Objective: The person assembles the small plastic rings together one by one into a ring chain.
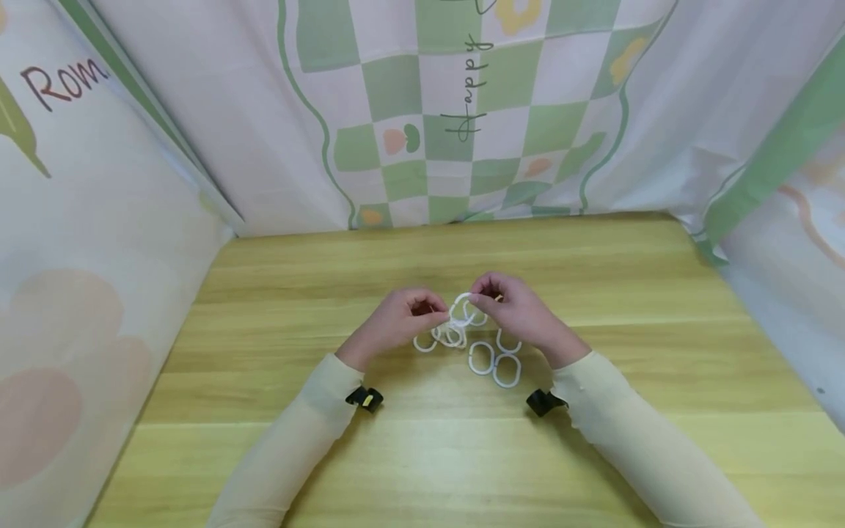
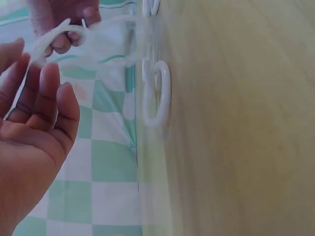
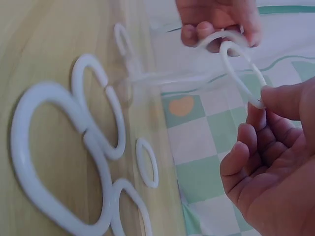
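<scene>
My left hand (image 1: pixel 396 323) pinches a white plastic curtain ring between thumb and fingertips, and several linked rings (image 1: pixel 455 337) hang from it down to the table. Between thumb and forefinger, my right hand (image 1: pixel 524 314) pinches another white curtain ring (image 3: pixel 230 69), with a small gap in its loop. The two held rings meet or overlap between the hands; whether they are hooked together I cannot tell. In the right wrist view the hanging rings are blurred. Loose rings (image 3: pixel 19 142) lie flat on the table near my right hand.
The wooden table (image 1: pixel 449 455) carries the rings near its middle. Behind it hangs a checked green and white curtain (image 1: pixel 396 88), with more printed cloth (image 1: pixel 119 242) along the left side. A black strap device (image 1: pixel 365 399) sits at each wrist.
</scene>
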A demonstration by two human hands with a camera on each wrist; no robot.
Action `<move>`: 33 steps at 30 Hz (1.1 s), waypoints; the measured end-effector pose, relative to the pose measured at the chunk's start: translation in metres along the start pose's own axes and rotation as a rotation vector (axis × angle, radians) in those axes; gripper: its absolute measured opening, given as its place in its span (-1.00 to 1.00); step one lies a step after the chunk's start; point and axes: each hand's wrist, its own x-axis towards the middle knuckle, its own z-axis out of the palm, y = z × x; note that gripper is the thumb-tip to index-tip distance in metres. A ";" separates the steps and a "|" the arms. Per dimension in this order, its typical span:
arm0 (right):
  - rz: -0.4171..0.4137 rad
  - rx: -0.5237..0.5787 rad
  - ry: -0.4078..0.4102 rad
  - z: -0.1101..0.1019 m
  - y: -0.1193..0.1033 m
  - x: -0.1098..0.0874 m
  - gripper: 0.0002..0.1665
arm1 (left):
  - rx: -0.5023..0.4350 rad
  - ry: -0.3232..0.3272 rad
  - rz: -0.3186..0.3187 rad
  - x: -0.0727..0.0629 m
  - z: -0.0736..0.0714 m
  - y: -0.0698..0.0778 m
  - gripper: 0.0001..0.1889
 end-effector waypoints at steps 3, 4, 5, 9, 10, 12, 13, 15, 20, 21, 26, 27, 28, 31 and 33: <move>0.010 0.057 0.032 0.001 -0.001 0.001 -0.78 | -0.004 0.024 -0.031 0.000 0.000 -0.003 -0.84; 0.009 0.080 0.038 0.002 -0.002 0.002 -0.78 | -0.009 0.031 -0.032 0.001 0.000 -0.003 -0.83; 0.007 0.100 0.044 0.002 -0.003 0.002 -0.77 | -0.015 0.037 -0.032 0.001 0.000 -0.003 -0.82; -0.006 0.153 0.054 0.003 -0.005 0.004 -0.77 | -0.040 0.047 -0.032 0.001 0.000 -0.003 -0.82; -0.008 0.158 0.048 0.003 -0.005 0.004 -0.77 | -0.048 0.051 -0.037 0.001 -0.001 -0.002 -0.83; -0.008 0.147 0.032 0.002 -0.004 0.004 -0.79 | -0.056 0.061 -0.051 0.001 -0.003 -0.001 -0.85; -0.008 0.134 0.022 0.002 -0.002 0.003 -0.80 | -0.057 0.067 -0.058 0.001 -0.004 -0.001 -0.86; -0.007 0.097 -0.008 0.001 0.001 0.003 -0.84 | -0.061 0.080 -0.073 0.000 -0.006 0.000 -0.87; -0.015 -0.123 -0.102 0.002 0.015 0.002 -0.93 | -0.059 0.104 -0.073 0.000 -0.010 -0.002 -0.89; -0.020 -0.196 -0.127 0.003 0.019 0.002 -0.93 | -0.057 0.104 -0.067 0.001 -0.011 -0.003 -0.89; -0.027 -0.476 -0.254 0.007 0.029 -0.002 -0.93 | -0.070 0.100 -0.074 0.000 -0.011 0.000 -0.88; -0.028 -0.509 -0.269 0.008 0.030 -0.003 -0.92 | -0.070 0.099 -0.079 -0.001 -0.011 0.001 -0.87; -0.029 -0.530 -0.281 0.008 0.030 -0.003 -0.92 | -0.073 0.100 -0.082 -0.001 -0.011 0.002 -0.87; -0.024 -0.577 -0.294 0.010 0.031 -0.003 -0.90 | -0.067 0.098 -0.078 -0.002 -0.012 0.004 -0.87; -0.019 -0.582 -0.303 0.011 0.031 -0.002 -0.90 | -0.060 0.096 -0.072 -0.002 -0.012 0.003 -0.88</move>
